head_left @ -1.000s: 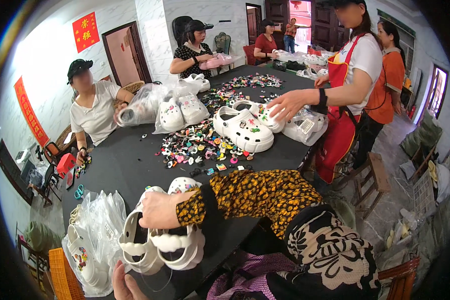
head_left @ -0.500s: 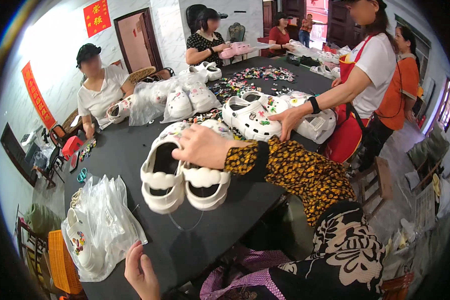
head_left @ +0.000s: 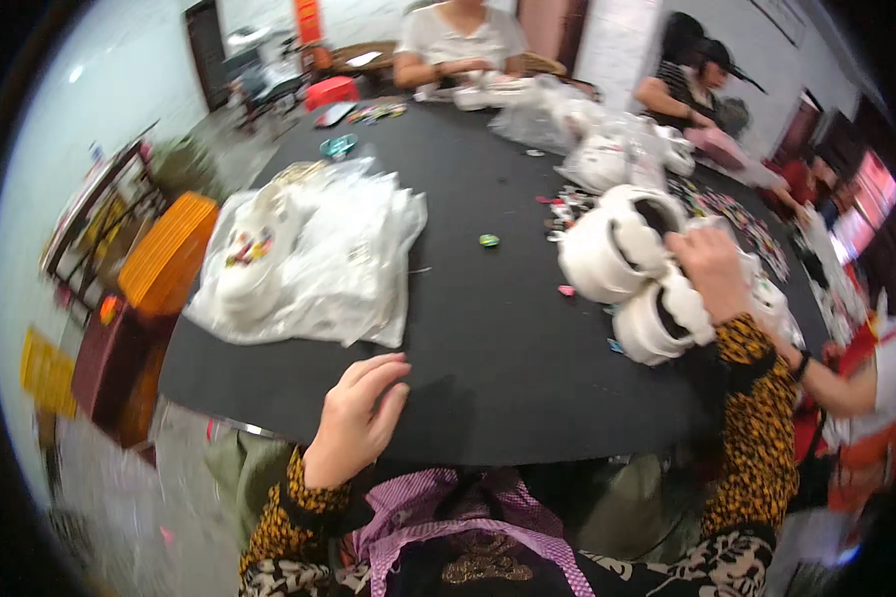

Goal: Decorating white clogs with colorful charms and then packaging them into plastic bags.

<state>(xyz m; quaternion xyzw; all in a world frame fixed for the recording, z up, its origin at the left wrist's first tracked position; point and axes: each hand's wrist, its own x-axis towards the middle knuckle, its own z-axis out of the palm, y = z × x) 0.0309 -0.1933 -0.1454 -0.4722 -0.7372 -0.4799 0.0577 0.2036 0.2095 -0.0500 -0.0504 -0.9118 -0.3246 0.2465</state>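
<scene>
right now the right hand (head_left: 712,271) is clamped over a pair of white clogs (head_left: 627,269), fingers curled across the top where the two shoes meet, holding them just above or on the black table (head_left: 488,328) toward its right side; whether the soles touch the cloth cannot be told through the blur. one clog points up and left, the other sits lower, nearer the leopard-print sleeve (head_left: 752,398). the left hand (head_left: 358,413) lies at the near edge of the table, fingers loosely bent and spread, holding nothing, its fingertips resting on the dark surface. well to the left of the clogs lies a heap of clear plastic bags (head_left: 314,249) with more white clogs inside. a small green charm (head_left: 488,240) sits alone between the bags and the held pair, and a scatter of coloured charms (head_left: 564,209) lies just beyond the clogs. other people sit at the far side of the table, and another person's arm (head_left: 836,383) reaches in from the right.
</scene>
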